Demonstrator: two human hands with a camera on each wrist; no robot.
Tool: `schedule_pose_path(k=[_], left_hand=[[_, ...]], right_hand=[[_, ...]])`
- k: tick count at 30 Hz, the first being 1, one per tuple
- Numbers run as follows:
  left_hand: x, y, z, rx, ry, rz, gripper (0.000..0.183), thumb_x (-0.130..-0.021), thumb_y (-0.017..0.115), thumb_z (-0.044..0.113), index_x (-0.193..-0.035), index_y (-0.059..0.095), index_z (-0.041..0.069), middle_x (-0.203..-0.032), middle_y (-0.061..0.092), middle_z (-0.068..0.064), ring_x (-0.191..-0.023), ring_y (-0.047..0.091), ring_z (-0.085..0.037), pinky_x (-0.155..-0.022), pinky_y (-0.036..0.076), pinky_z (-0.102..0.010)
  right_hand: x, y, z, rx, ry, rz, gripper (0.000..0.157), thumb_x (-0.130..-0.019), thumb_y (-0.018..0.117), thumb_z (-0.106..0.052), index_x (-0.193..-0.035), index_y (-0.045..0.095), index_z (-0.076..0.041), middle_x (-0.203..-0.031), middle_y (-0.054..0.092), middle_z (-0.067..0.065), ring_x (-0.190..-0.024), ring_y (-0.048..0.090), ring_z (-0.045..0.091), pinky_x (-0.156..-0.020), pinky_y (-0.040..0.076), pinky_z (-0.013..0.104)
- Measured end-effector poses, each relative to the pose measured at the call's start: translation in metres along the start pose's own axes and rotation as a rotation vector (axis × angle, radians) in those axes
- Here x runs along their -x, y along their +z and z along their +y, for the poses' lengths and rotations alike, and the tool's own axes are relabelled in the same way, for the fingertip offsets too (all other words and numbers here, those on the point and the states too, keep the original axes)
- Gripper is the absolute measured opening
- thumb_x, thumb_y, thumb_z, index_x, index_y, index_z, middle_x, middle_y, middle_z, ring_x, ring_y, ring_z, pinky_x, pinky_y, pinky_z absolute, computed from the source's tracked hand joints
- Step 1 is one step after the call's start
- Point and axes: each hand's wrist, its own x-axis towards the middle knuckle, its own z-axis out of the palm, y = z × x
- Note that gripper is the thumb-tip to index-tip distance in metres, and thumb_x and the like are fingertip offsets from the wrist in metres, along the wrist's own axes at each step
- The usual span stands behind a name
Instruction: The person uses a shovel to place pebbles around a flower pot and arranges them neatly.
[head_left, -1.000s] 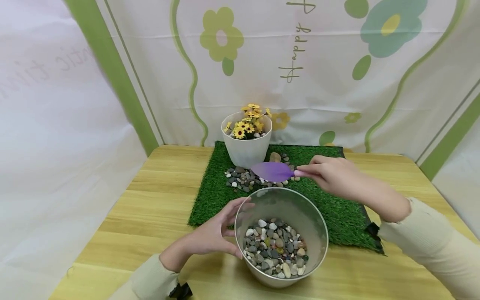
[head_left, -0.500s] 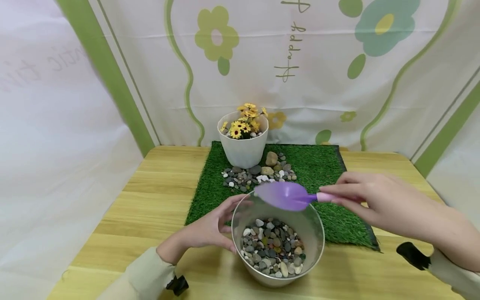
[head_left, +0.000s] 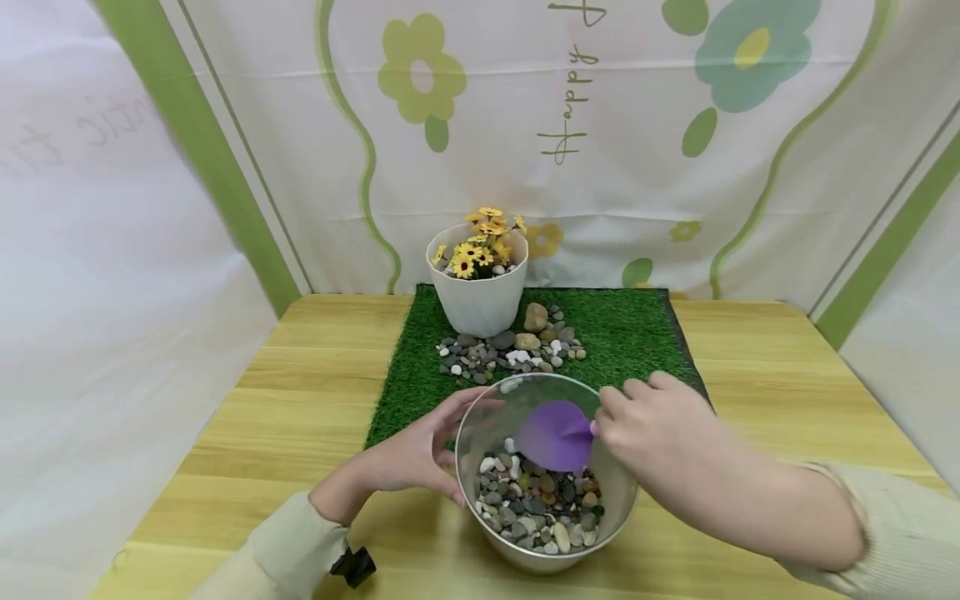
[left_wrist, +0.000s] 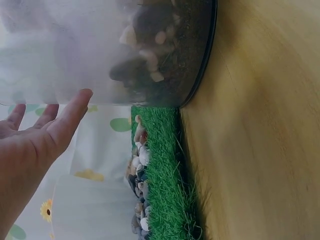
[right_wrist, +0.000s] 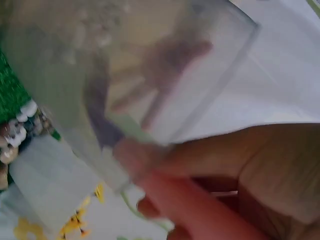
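Observation:
A clear bucket (head_left: 546,566) with mixed pebbles (head_left: 531,510) at its bottom stands on the table in front of me. My left hand (head_left: 405,457) rests against its left side, fingers spread and fairly straight; the left wrist view has the fingertips right at the bucket wall (left_wrist: 65,60). My right hand (head_left: 667,454) grips the pink handle (right_wrist: 187,202) of a purple trowel. The trowel's blade (head_left: 555,437) is inside the bucket, low over the back of the pebbles. Its tip is blurred in the head view, and most of the handle is hidden by the hand there.
Behind the bucket lies a green artificial grass mat (head_left: 615,333), partly under it in the head view. On the mat stand a white flowerpot (head_left: 480,304) with yellow flowers (head_left: 480,250) and a patch of loose stones (head_left: 472,358). A printed curtain (head_left: 465,167) hangs behind the wooden table (head_left: 285,400).
The trowel has moved from above the mat, over the bucket's far rim, down into the bucket, and my right hand has turned over it. My left hand has stayed at the bucket.

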Motion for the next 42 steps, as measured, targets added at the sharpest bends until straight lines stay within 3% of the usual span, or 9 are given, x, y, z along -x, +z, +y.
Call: schedule_pose_path(k=[3,7,13,19,23,27,32,38,42], left_hand=[[0.0,0.0,-0.002,0.002,0.008,-0.005,0.104,-0.07,0.081,0.009,-0.149,0.012,0.016,-0.151,0.015,-0.015,-0.131,0.024,-0.043,-0.082,0.047,-0.059],[0.0,0.0,-0.003,-0.021,0.011,-0.004,0.103,-0.072,0.08,0.013,-0.149,0.012,0.017,-0.15,0.017,-0.013,-0.132,0.024,-0.041,-0.08,0.048,-0.058],[-0.001,-0.001,-0.003,-0.051,0.013,0.011,0.104,-0.07,0.081,0.013,-0.148,0.012,0.016,-0.15,0.019,-0.014,-0.131,0.025,-0.042,-0.083,0.048,-0.056],[-0.001,-0.001,-0.002,-0.022,0.014,0.009,0.105,-0.07,0.081,0.012,-0.148,0.012,0.015,-0.15,0.018,-0.014,-0.132,0.025,-0.041,-0.091,0.044,-0.054],[0.001,0.0,-0.003,-0.026,0.011,0.006,0.104,-0.071,0.081,0.017,-0.148,0.012,0.016,-0.15,0.018,-0.014,-0.133,0.024,-0.038,-0.093,0.043,-0.053],[0.001,0.0,-0.003,-0.035,0.01,0.01,0.104,-0.071,0.081,0.019,-0.148,0.012,0.017,-0.15,0.019,-0.012,-0.134,0.024,-0.036,-0.093,0.043,-0.053],[0.001,0.001,-0.002,-0.035,0.011,0.008,0.104,-0.071,0.081,0.022,-0.148,0.012,0.017,-0.15,0.019,-0.012,-0.133,0.025,-0.038,-0.094,0.041,-0.055],[0.0,0.002,-0.002,-0.017,0.01,0.001,0.104,-0.072,0.081,0.016,-0.149,0.011,0.017,-0.15,0.018,-0.013,-0.133,0.024,-0.039,-0.096,0.04,-0.055],[-0.001,0.002,-0.003,-0.028,0.012,0.003,0.104,-0.071,0.081,0.016,-0.149,0.011,0.018,-0.15,0.019,-0.012,-0.134,0.023,-0.037,-0.095,0.042,-0.052]], right_hand=[[-0.009,0.01,-0.008,0.086,-0.037,-0.014,0.021,-0.061,0.079,-0.002,-0.059,0.058,-0.004,-0.059,0.042,0.002,-0.05,0.038,0.014,-0.044,0.029,0.024],[-0.015,0.021,-0.015,0.122,-0.071,0.012,0.023,-0.063,0.074,-0.001,-0.055,0.052,-0.004,-0.058,0.034,0.002,-0.049,0.031,0.014,-0.045,0.026,0.025],[-0.017,0.023,-0.018,0.135,-0.157,-0.081,0.016,-0.067,0.076,-0.011,-0.062,0.062,-0.004,-0.058,0.036,0.001,-0.05,0.034,0.012,-0.043,0.031,0.022],[-0.02,0.022,-0.016,-0.01,-0.166,-0.13,0.015,-0.062,0.081,-0.015,-0.066,0.066,-0.013,-0.061,0.05,-0.001,-0.049,0.04,0.01,-0.042,0.029,0.021],[-0.02,0.028,-0.02,-0.025,-0.187,-0.156,0.017,-0.062,0.08,-0.019,-0.06,0.063,-0.016,-0.059,0.05,-0.002,-0.047,0.041,0.01,-0.04,0.03,0.021],[-0.018,0.031,-0.02,-0.099,-0.181,-0.164,0.027,-0.07,0.077,-0.021,-0.052,0.057,-0.019,-0.055,0.045,-0.003,-0.043,0.035,0.009,-0.036,0.028,0.023],[-0.014,0.029,-0.016,-0.249,-0.149,-0.143,0.033,-0.082,0.069,-0.029,-0.053,0.058,-0.019,-0.058,0.044,-0.007,-0.044,0.031,0.004,-0.036,0.028,0.02],[-0.006,0.022,-0.009,-0.294,-0.12,-0.156,0.025,-0.085,0.066,-0.032,-0.063,0.063,-0.021,-0.062,0.041,-0.009,-0.046,0.032,0.002,-0.038,0.032,0.019],[0.0,0.02,-0.007,-0.289,-0.123,-0.102,0.02,-0.085,0.066,-0.033,-0.068,0.064,-0.022,-0.064,0.041,-0.01,-0.048,0.032,0.002,-0.04,0.03,0.019]])
